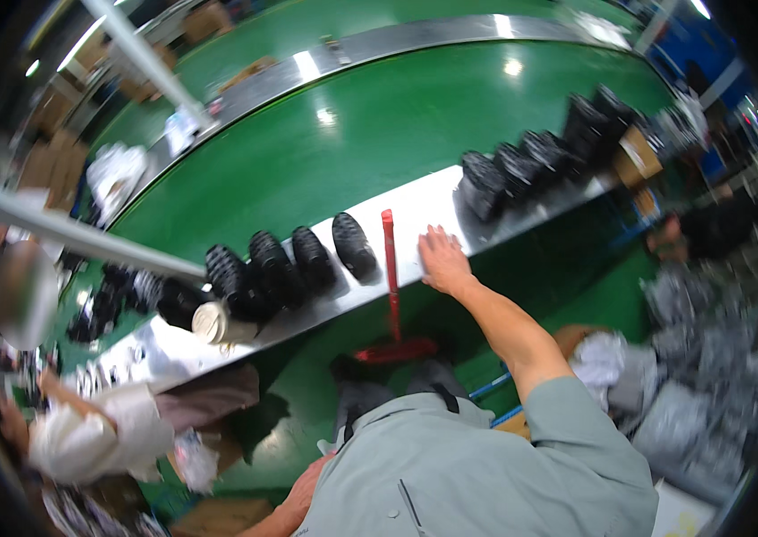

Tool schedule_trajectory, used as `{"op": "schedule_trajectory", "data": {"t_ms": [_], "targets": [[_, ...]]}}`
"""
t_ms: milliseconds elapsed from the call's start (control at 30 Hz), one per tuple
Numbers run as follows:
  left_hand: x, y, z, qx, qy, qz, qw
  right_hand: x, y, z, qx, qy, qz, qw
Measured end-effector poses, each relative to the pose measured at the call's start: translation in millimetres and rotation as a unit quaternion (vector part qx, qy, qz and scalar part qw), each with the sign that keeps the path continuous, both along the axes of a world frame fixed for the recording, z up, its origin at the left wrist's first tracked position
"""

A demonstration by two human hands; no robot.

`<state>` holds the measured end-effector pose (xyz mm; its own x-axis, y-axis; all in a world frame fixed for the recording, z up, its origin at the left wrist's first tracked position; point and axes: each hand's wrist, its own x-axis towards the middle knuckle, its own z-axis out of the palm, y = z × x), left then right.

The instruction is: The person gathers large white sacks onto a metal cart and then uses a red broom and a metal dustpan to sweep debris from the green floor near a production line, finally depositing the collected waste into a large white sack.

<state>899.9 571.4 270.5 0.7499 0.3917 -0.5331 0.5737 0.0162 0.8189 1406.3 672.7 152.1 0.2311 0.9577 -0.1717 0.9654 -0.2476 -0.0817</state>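
My right hand (pixel 442 258) lies on the shiny metal ledge (pixel 410 192), fingers spread and holding nothing. Just left of it stands a red pole (pixel 390 268), its top over the ledge and a wide red foot (pixel 397 350) below near my feet. Farther left is a black, ridged, shoe-shaped piece (pixel 354 246), and several more like it (pixel 273 268) line the ledge. My left hand (pixel 309 488) rests low against the side of my grey-green shirt, looking open, with part of its fingers hidden.
Several black, shiny wrapped bundles (pixel 522 170) sit along the ledge to the right, beside a cardboard box (pixel 637 157). A pale roll (pixel 211 322) stands farther left. Another person (pixel 102 434) works at the left end. Clear plastic bags (pixel 701 394) pile up at right. Behind runs a green surface (pixel 379 116).
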Motion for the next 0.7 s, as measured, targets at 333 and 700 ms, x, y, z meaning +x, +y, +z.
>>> {"op": "schedule_trajectory", "data": {"t_ms": [333,700], "targets": [[42,-92,-25,-0.103,0.047,0.163,0.980,17,-15,-26,-0.042,-0.024,0.023,0.999],[66,-121,-101,0.116,-0.005,0.097,0.989,-2,-1,-21,0.050,-0.013,0.084,0.995]]}}
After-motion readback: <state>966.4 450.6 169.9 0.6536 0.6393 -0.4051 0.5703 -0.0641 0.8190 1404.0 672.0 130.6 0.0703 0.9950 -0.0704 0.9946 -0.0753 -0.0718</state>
